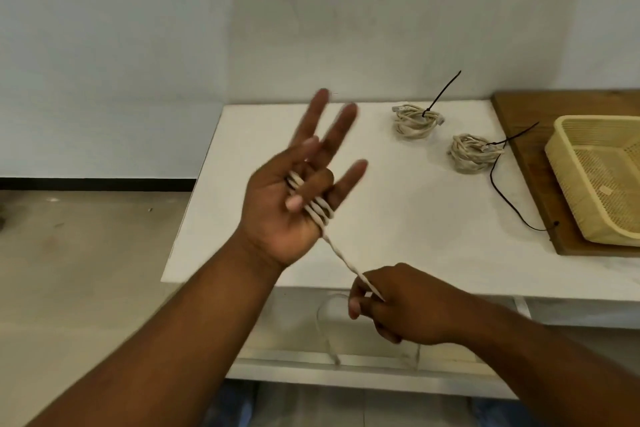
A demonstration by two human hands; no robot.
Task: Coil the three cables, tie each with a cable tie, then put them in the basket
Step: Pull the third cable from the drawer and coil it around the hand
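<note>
My left hand [294, 198] is raised above the white table [398, 218], palm toward me, fingers spread. Several turns of a beige cable [320, 213] wrap around its thumb and palm edge. The cable runs taut down and right into my right hand [398, 305], which pinches it just past the table's front edge. A blurred loop of the same cable hangs below that hand. Two coiled beige cables lie at the back of the table, each bound with a black tie: the farther coil [415, 121] and the nearer coil [472, 152].
A cream woven plastic basket [568, 163] sits on a wooden board [526, 163] at the table's right. A loose black cable tie [505, 198] lies on the table beside the board. A white wall stands behind, and bare floor lies to the left.
</note>
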